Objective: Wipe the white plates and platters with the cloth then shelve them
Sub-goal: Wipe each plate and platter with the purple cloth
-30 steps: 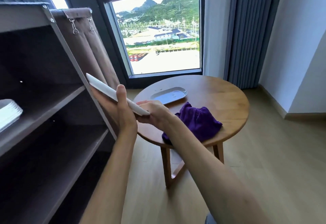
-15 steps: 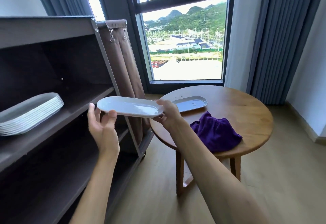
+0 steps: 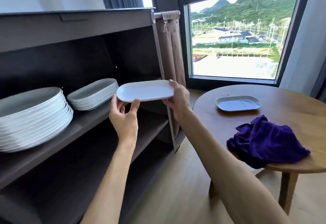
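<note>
A white oblong platter is held level in front of the dark shelf unit. My right hand grips its right end with the thumb on the rim. My left hand is under its left end, thumb and fingertips touching the edge. On the shelf just left of it stands a stack of several platters, and further left a stack of round plates. One more white platter lies on the round wooden table, with the purple cloth bunched near the table's front edge.
A brown fabric bag hangs on the shelf unit's right end. Lower shelves are dark. A large window and grey curtains stand behind the table. Wooden floor lies between shelf unit and table.
The platter has been turned from tilted to level and carried left, close to the platter stack. My left hand came up to its left edge. My view swung left, showing more of the shelf.
</note>
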{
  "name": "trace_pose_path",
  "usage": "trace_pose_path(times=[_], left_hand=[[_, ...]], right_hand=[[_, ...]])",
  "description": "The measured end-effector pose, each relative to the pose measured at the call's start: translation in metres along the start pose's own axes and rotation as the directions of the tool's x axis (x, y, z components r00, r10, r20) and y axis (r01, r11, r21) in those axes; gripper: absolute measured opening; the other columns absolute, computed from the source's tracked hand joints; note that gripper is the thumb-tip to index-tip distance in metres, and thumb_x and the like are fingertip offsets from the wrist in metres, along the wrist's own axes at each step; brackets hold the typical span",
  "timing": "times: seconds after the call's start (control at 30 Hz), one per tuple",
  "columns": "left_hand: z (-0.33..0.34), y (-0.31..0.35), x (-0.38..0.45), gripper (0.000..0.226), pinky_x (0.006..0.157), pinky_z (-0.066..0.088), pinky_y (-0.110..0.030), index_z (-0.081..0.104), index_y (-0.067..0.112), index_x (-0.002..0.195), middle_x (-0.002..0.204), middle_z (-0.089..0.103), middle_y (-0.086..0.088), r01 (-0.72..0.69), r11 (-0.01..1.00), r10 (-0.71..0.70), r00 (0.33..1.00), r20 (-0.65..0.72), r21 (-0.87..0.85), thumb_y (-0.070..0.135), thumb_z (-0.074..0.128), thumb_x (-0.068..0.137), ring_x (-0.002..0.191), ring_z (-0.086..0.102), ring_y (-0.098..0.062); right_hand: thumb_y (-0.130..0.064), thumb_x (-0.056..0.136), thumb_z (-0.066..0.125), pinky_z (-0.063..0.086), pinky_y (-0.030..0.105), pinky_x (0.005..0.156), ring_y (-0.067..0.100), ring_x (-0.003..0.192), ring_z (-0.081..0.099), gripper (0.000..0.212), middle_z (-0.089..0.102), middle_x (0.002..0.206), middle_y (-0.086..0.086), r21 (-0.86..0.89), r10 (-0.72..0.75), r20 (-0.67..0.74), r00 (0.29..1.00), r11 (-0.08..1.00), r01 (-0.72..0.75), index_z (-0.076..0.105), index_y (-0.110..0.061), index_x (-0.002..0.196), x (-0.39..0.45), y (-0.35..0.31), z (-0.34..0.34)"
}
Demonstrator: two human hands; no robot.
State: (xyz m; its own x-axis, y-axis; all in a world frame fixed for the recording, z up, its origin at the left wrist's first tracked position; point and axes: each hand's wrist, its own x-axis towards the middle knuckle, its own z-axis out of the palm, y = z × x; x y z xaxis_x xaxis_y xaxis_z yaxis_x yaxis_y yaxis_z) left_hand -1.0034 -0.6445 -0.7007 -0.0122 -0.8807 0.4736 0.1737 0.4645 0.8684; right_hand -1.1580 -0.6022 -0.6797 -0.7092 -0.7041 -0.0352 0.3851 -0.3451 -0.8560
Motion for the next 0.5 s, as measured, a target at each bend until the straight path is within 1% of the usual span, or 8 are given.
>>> trace_pose_path(times=[0.07,0.13,0.17,0.2,0.27,0.33,0.4,0.5], left_hand=[[-0.009,0.001,0.011,0.064,0.118,0.039,-0.034,0.056,0.016,0.142,0.131,0.067,0.006,-0.012,0.999,0.014,0.999,-0.039,0.036,0.023,0.083,0.084,0.126,0.059,-0.007],[-0.017,0.004,0.023,0.071,0.118,0.036,-0.027,0.053,0.017,0.146,0.137,0.062,0.007,-0.030,0.996,0.039,0.995,-0.094,0.089,0.027,0.085,0.083,0.129,0.054,-0.003],[-0.020,0.005,0.029,0.076,0.118,0.034,-0.027,0.050,0.017,0.148,0.142,0.058,0.006,-0.036,0.992,0.051,0.991,-0.122,0.119,0.029,0.085,0.083,0.133,0.051,-0.004],[-0.025,0.006,0.037,0.080,0.120,0.032,-0.028,0.046,0.016,0.151,0.148,0.054,0.005,-0.041,0.988,0.064,0.987,-0.150,0.148,0.031,0.085,0.083,0.138,0.046,-0.006],[-0.033,0.007,0.053,0.085,0.122,0.027,-0.027,0.042,0.013,0.154,0.157,0.046,0.002,-0.049,0.980,0.089,0.975,-0.203,0.192,0.034,0.084,0.083,0.145,0.037,-0.007],[-0.040,0.007,0.069,0.087,0.120,0.022,-0.019,0.039,0.009,0.156,0.161,0.039,-0.002,-0.052,0.975,0.108,0.960,-0.257,0.216,0.034,0.083,0.085,0.147,0.031,-0.006],[-0.047,0.004,0.086,0.087,0.118,0.019,-0.016,0.037,0.006,0.156,0.163,0.037,-0.006,-0.035,0.972,0.109,0.943,-0.314,0.232,0.032,0.082,0.086,0.150,0.030,-0.011],[-0.053,-0.002,0.106,0.086,0.123,0.021,-0.024,0.039,0.004,0.155,0.162,0.038,-0.008,0.019,0.976,0.072,0.914,-0.400,0.218,0.028,0.083,0.085,0.151,0.031,-0.017]], right_hand=[[-0.036,0.090,0.063,0.060,0.033,0.077,0.020,0.109,0.058,0.039,0.058,0.115,0.002,-0.081,-0.024,0.037,0.999,0.996,0.027,0.059,-0.017,0.123,0.006,0.005,0.019],[-0.033,0.087,0.062,0.058,0.036,0.086,0.016,0.106,0.057,0.052,0.055,0.120,-0.002,-0.149,-0.052,0.048,0.997,0.987,0.059,0.048,-0.018,0.135,0.013,0.010,0.040],[-0.031,0.086,0.061,0.057,0.040,0.091,0.015,0.103,0.056,0.056,0.054,0.119,-0.003,-0.176,-0.066,0.046,0.997,0.982,0.073,0.043,-0.019,0.137,0.016,0.013,0.051],[-0.029,0.085,0.060,0.056,0.044,0.095,0.014,0.101,0.056,0.055,0.054,0.116,-0.003,-0.196,-0.070,0.046,0.996,0.978,0.078,0.041,-0.019,0.136,0.021,0.016,0.064],[-0.030,0.084,0.059,0.055,0.049,0.096,0.014,0.097,0.058,0.050,0.055,0.108,-0.003,-0.218,-0.057,0.065,0.996,0.973,0.070,0.044,-0.017,0.130,0.029,0.021,0.089],[-0.035,0.085,0.061,0.054,0.050,0.098,0.017,0.100,0.058,0.048,0.053,0.105,-0.007,-0.277,-0.067,0.107,0.992,0.956,0.095,0.049,-0.016,0.128,0.039,0.026,0.110],[-0.041,0.085,0.063,0.052,0.047,0.102,0.019,0.109,0.057,0.052,0.054,0.113,-0.007,-0.331,-0.071,0.163,0.984,0.936,0.122,0.051,-0.018,0.130,0.049,0.031,0.130],[-0.043,0.085,0.065,0.047,0.045,0.107,0.020,0.121,0.054,0.063,0.052,0.134,-0.002,-0.335,-0.026,0.242,0.970,0.936,0.109,0.046,-0.021,0.141,0.062,0.042,0.158]])
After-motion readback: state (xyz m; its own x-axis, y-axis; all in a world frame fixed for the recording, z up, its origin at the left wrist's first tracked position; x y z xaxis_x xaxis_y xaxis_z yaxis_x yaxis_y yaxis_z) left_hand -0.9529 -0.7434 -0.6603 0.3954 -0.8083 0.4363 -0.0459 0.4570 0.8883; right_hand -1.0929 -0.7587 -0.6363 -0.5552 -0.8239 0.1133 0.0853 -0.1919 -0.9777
